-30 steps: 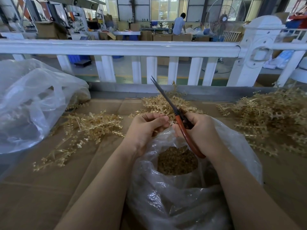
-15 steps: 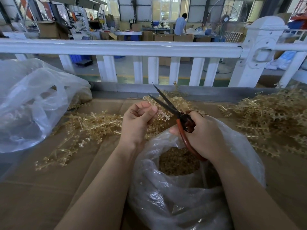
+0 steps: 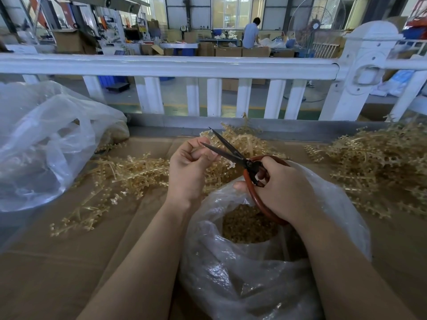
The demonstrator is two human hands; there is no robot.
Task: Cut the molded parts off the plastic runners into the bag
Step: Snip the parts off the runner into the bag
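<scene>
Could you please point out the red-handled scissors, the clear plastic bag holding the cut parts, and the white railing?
Red-handled scissors (image 3: 231,152), head view, on the dark blades near the pivot.
Clear plastic bag of cut parts (image 3: 242,280), head view, on its crinkled front wall.
White railing (image 3: 161,65), head view, on the top rail.

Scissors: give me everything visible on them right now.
The scissors have dark metal blades and orange-red loop handles. The blades are open in a V, tips pointing up-left toward the left hand. The right hand grips the handles, above the mouth of the clear plastic bag.
</scene>
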